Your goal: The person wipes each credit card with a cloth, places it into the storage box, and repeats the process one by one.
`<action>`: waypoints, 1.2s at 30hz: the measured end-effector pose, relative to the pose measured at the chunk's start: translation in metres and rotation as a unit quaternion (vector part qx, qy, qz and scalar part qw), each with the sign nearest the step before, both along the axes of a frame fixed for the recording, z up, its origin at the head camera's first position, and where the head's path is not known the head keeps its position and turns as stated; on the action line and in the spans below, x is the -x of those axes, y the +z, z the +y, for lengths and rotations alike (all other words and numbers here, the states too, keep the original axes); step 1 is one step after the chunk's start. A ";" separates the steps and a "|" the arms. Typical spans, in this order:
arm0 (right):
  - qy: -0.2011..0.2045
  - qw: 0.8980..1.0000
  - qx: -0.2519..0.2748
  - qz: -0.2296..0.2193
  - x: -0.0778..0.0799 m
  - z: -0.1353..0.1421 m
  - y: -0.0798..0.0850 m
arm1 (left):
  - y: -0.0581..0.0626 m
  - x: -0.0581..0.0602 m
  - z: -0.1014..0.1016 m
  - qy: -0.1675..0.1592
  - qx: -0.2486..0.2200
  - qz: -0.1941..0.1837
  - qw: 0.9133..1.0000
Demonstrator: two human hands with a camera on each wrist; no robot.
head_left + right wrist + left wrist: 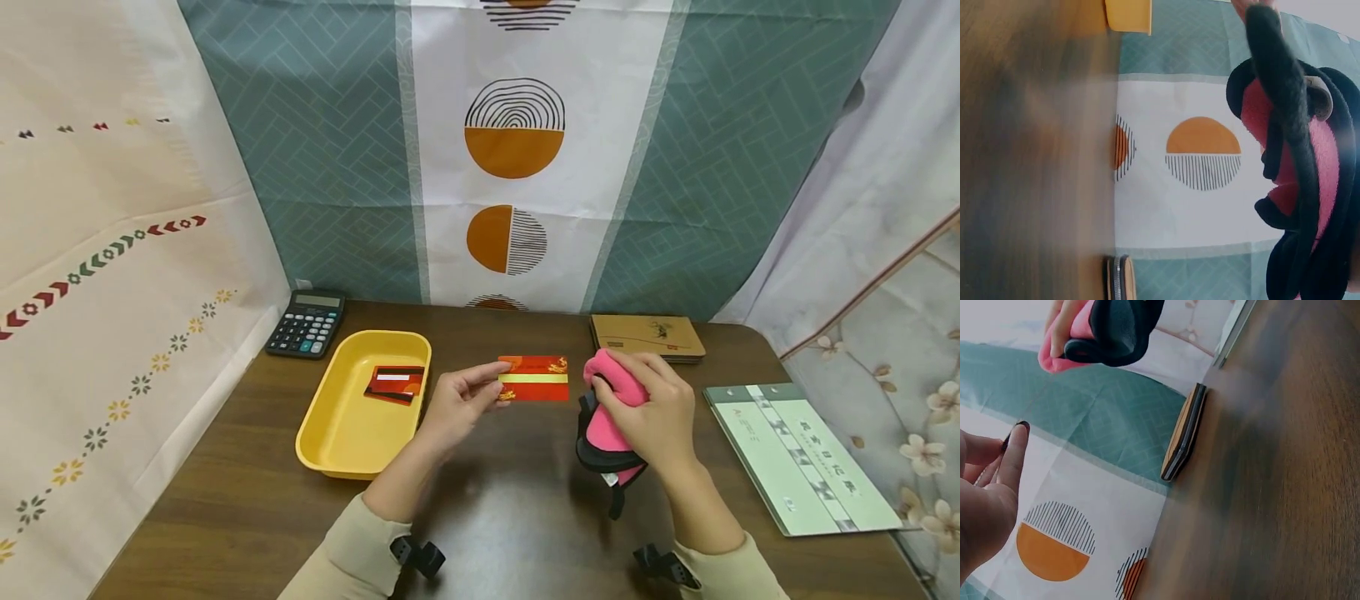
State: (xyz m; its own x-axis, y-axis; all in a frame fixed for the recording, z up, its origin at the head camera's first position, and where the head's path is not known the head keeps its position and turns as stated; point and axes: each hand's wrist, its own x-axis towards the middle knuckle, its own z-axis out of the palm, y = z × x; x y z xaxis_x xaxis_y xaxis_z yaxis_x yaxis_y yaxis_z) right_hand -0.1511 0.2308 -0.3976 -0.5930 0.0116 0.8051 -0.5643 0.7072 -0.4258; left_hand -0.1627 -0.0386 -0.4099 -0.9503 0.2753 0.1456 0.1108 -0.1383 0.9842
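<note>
My left hand (467, 403) pinches a red card (534, 390) with a yellow stripe by its left end, above the middle of the table. In the left wrist view the card is edge-on and hard to make out beyond the fingers (1015, 459). To the right, my right hand (651, 408) grips a folded pink cloth (611, 429) with black trim, also raised off the table. Its black edging (1285, 112) and a small pale tag show close up in the right wrist view. A gap separates the card from the cloth.
Left of the hands stands a yellow tray (318, 454) with red and black cards (393, 383) in it. Behind it lies a calculator (306, 325). Brown notebooks (647, 335) lie at the back right, and a pale green folder (802, 458) at the right edge of the table (510, 533).
</note>
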 end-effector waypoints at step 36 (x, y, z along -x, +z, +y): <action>0.060 0.998 -0.025 -0.013 -0.005 -0.026 0.006 | -0.003 -0.001 0.020 0.174 -0.009 -0.023 0.984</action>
